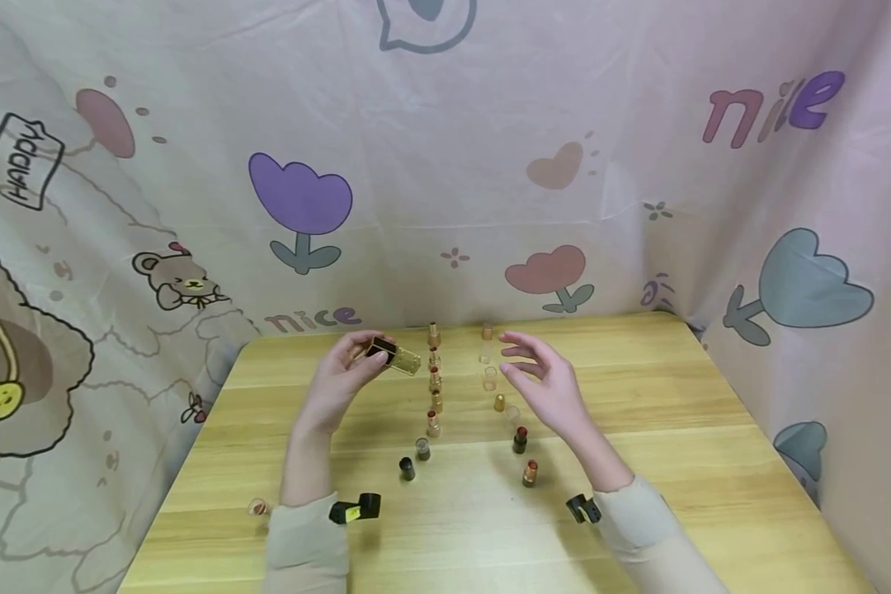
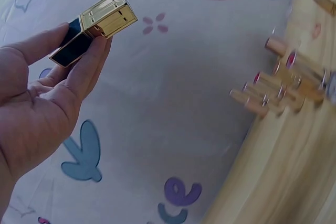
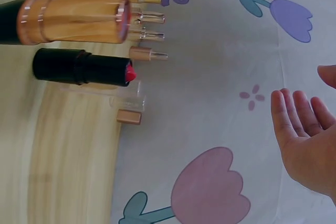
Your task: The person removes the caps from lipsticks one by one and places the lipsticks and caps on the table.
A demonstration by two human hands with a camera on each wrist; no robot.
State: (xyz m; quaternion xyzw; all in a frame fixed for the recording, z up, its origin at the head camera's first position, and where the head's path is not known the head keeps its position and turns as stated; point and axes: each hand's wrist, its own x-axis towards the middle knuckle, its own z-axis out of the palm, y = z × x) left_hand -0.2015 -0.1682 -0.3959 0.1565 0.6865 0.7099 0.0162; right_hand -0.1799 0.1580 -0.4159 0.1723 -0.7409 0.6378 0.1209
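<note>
My left hand (image 1: 339,375) holds a square black-and-gold lipstick tube (image 1: 396,355) above the table, left of a column of uncapped lipsticks (image 1: 435,379). In the left wrist view, thumb and fingers pinch the tube's black part, and its gold end (image 2: 110,14) points away from the palm. My right hand (image 1: 545,388) hovers with nothing in it, its fingers apart and slightly bent. Nearest to it are a clear cap (image 1: 490,379) and a small gold cap (image 1: 499,403). The right wrist view shows this hand (image 3: 310,145) palm up against the curtain.
A black lipstick (image 1: 520,440) and an orange-gold lipstick (image 1: 530,473) stand nearer on the right. Left of them are a clear-topped tube (image 1: 423,449) and a black one (image 1: 407,469). Another clear cap (image 1: 257,507) lies far left. A printed curtain (image 1: 416,165) hangs behind the wooden table (image 1: 638,412).
</note>
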